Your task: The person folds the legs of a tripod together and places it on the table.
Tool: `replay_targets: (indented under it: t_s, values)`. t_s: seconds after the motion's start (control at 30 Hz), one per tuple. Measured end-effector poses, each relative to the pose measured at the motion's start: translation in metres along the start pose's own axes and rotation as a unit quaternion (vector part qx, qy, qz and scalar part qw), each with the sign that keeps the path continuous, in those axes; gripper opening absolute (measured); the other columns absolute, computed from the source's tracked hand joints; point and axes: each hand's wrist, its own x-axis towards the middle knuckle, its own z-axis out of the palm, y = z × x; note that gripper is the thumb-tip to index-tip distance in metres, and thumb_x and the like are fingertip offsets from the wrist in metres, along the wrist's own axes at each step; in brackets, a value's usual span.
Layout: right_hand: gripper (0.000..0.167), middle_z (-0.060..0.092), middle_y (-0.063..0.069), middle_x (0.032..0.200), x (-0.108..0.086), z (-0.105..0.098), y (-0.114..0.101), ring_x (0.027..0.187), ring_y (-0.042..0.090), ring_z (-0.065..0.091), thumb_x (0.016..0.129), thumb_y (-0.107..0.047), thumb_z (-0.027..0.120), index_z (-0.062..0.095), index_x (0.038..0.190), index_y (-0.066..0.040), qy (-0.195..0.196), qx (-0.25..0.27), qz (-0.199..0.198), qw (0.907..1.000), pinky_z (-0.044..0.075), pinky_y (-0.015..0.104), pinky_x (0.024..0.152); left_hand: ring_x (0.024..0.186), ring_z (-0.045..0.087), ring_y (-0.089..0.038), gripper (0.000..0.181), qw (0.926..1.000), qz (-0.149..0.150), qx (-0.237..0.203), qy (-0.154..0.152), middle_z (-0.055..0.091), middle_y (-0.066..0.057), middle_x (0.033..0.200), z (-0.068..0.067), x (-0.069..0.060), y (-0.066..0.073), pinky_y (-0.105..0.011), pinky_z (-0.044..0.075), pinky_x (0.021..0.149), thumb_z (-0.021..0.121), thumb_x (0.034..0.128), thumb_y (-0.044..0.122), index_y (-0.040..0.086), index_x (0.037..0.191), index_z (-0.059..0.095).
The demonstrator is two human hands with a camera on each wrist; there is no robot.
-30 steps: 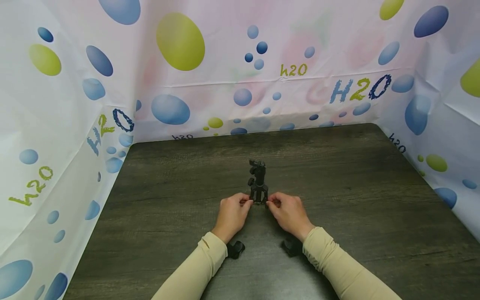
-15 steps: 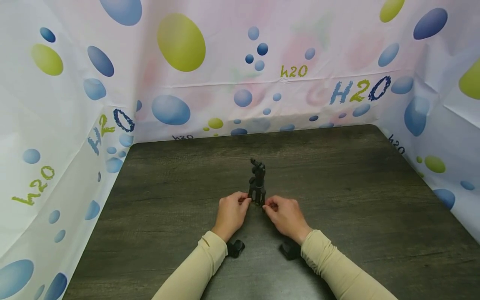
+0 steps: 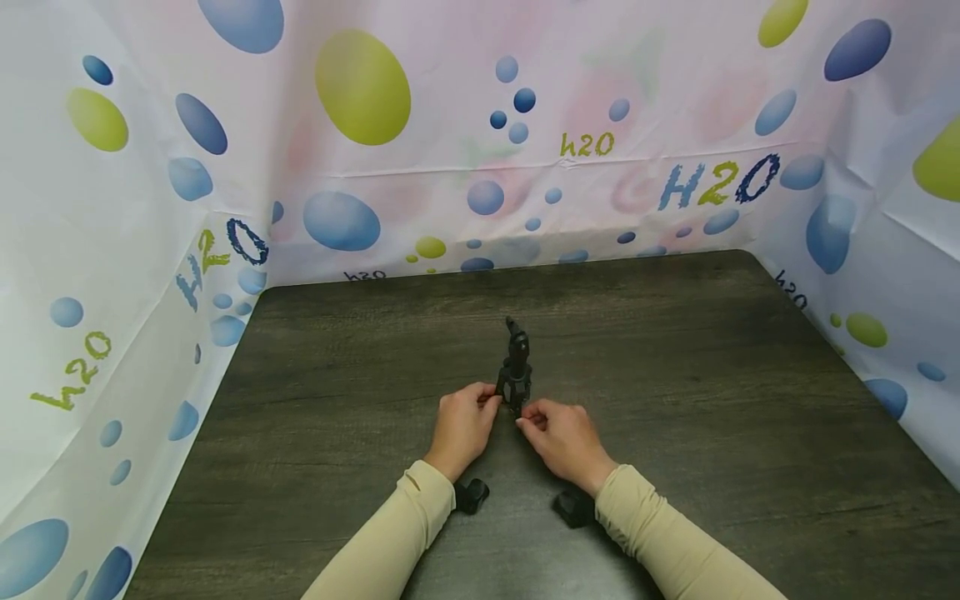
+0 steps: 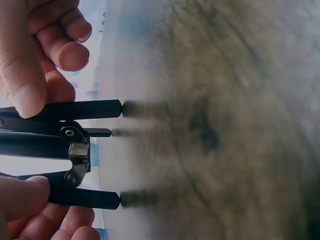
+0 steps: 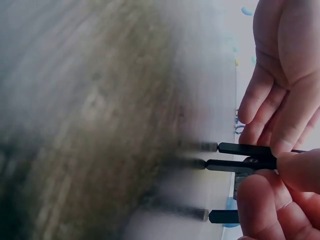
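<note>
A small black tripod (image 3: 516,362) stands upright on the dark wood-grain table, its head at the top and its legs close together. On its left side, my left hand (image 3: 459,427) pinches one leg between thumb and fingers. The right hand (image 3: 564,437) pinches another leg low down, nearer the body. In the left wrist view, a metal brace (image 4: 79,157) joins the legs (image 4: 92,197) near the bottom. The right wrist view shows the leg ends (image 5: 243,149) close to the tabletop, with the fingers (image 5: 256,205) of my right hand in front.
The dark table (image 3: 360,350) spreads on all sides of the tripod. A white sheet (image 3: 435,158) printed with blue and green spots stands along the back and both sides. Black wrist devices (image 3: 573,508) sit under the wrists.
The tripod has turned about its upright axis, so its head now appears narrower. My right hand has moved left and slightly toward the body; the left hand has hardly moved.
</note>
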Motion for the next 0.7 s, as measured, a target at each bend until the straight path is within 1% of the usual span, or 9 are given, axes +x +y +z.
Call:
replay_targets:
  t_s: [0.3, 0.57, 0.7]
  values:
    - [0.006, 0.069, -0.007, 0.077, 0.0001, -0.0002, -0.0018, 0.065, 0.009, 0.064, 0.088, -0.015, 0.078, 0.073, 0.086, -0.013, -0.007, -0.003, 0.002, 1.0, 0.052, 0.03, 0.06, 0.079, 0.073, -0.018, 0.009, 1.0, 0.007, 0.005, -0.004, 0.075, -0.01, 0.091, 0.0008, 0.0006, -0.0003, -0.031, 0.059, 0.068, 0.07, 0.0936, 0.005, 0.0, 0.099, 0.075]
    - [0.007, 0.07, -0.005, 0.078, -0.0008, 0.0018, -0.0044, 0.067, 0.01, 0.066, 0.088, -0.017, 0.078, 0.073, 0.087, -0.013, -0.011, 0.001, -0.001, 0.9999, 0.054, 0.031, 0.061, 0.083, 0.073, -0.019, 0.014, 0.9997, 0.011, 0.01, -0.022, 0.075, -0.012, 0.097, -0.0007, 0.0024, -0.0012, -0.032, 0.059, 0.07, 0.069, 0.0951, 0.006, -0.002, 0.105, 0.075]
    - [0.008, 0.07, -0.007, 0.077, -0.0012, 0.0033, -0.0061, 0.068, 0.01, 0.066, 0.088, -0.018, 0.079, 0.072, 0.086, -0.014, -0.014, 0.006, 0.001, 0.9999, 0.054, 0.031, 0.062, 0.085, 0.073, -0.021, 0.016, 0.9995, 0.015, 0.015, -0.025, 0.075, -0.013, 0.098, 0.0001, 0.0022, -0.0015, -0.033, 0.059, 0.071, 0.069, 0.0945, 0.005, -0.002, 0.107, 0.074]
